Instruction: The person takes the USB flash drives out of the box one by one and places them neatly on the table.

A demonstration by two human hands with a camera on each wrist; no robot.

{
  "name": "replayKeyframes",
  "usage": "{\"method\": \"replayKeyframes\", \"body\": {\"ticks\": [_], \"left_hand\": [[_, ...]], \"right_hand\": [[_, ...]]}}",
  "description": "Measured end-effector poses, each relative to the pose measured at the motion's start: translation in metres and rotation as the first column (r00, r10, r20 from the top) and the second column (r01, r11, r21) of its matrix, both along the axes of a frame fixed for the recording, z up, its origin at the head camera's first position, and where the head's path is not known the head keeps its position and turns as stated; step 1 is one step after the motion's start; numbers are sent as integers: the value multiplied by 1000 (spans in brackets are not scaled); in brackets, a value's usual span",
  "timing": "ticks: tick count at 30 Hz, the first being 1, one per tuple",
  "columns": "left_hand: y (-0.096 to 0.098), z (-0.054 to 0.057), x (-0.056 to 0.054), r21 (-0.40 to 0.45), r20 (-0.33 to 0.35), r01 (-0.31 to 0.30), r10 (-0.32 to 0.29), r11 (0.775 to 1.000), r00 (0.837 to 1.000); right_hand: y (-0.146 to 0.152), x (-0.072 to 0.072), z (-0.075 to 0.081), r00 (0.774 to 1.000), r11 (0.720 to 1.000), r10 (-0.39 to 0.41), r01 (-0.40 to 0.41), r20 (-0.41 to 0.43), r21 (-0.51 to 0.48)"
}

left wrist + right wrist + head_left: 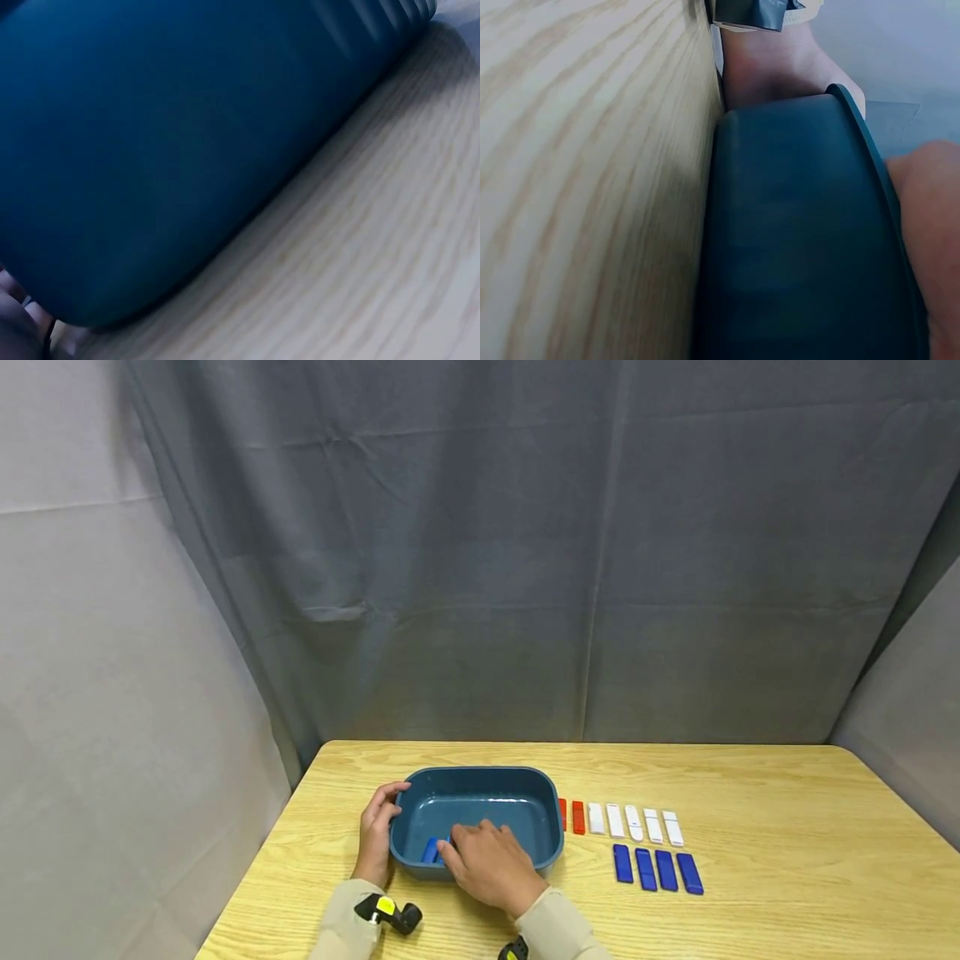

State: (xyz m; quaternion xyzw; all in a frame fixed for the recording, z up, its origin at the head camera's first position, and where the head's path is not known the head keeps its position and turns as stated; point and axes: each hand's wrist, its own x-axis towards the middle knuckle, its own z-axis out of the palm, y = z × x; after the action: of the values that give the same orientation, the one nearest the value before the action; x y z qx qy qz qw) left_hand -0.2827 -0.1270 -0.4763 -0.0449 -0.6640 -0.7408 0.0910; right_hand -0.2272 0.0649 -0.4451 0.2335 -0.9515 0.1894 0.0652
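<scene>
A dark teal plastic basin (pixel 480 778) stands on the wooden table. My left hand (pixel 377 831) grips its left side, with the fingertips over the rim. Inside, near the front left corner, lies a blue USB stick (pixel 430 850). My right hand (pixel 491 864) reaches over the front rim into the basin, and between its thumb and forefinger shows a bit of a second blue stick, which it seems to pinch. Most of that stick is hidden by the fingers. The left wrist view shows the basin's outer wall (pixel 165 150), and the right wrist view shows its front wall (pixel 802 225).
Right of the basin lie two red sticks (pixel 578 817), one partly hidden by the rim, in a row with several white USB sticks (pixel 615 820). Several blue sticks (pixel 646 869) form a row in front. Grey curtains (pixel 480 568) hang behind the table (pixel 787 827).
</scene>
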Motion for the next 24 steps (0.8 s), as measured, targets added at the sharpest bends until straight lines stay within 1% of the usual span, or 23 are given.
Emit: {"method": "replayKeyframes", "body": {"ticks": [2, 7, 10, 14, 24], "left_hand": [[-1, -4, -3, 3, 4, 2, -2, 1000, 1000], [-4, -18, -12, 23, -2, 2, -2, 1000, 1000], [-3, -23, -15, 29, -13, -6, 6, 1000, 1000], [-3, -26, -16, 18, -30, -16, 17, 1000, 999], [-3, -26, -16, 8, -37, -18, 19, 1000, 999]], "right_hand": [[0, 1, 1, 1000, 1000, 11, -11, 13, 0], [1, 1, 1, 1000, 1000, 18, -19, 17, 17], [1, 0, 1, 1000, 999, 16, -17, 24, 31], [2, 0, 1, 999, 999, 16, -18, 35, 39], [3, 1, 2, 998, 996, 59, -59, -3, 67]]}}
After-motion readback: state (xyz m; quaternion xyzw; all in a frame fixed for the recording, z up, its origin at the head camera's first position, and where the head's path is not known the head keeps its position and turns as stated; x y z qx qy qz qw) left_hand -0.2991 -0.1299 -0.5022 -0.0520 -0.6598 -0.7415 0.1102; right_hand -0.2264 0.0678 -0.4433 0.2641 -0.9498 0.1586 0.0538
